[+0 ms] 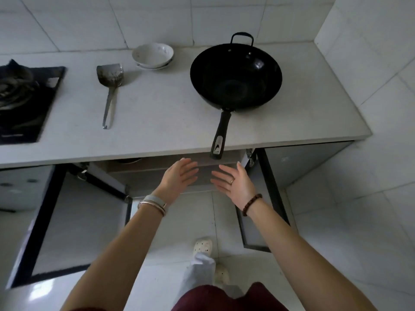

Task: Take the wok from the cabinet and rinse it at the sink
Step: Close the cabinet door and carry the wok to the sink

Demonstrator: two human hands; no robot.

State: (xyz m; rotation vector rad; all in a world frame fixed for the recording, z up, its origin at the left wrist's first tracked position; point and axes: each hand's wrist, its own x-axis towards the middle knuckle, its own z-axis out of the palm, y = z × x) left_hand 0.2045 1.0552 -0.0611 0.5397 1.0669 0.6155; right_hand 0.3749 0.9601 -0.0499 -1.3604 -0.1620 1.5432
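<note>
The pale stone table (170,113) has bare surface between the metal spatula (110,86) and the black round wok (235,75), and along its front edge left of the wok's long black handle (220,135), which juts past that edge over the cabinet opening. At the back edge, stacked white bowls (153,55) stand between spatula and wok. The black gas hob (24,102) fills the left end. Below, two dark-framed cabinet doors (56,221) (265,198) stand swung out on either side of the opening; both open hands (179,176) (233,182) hang empty between them, under the handle.
</note>
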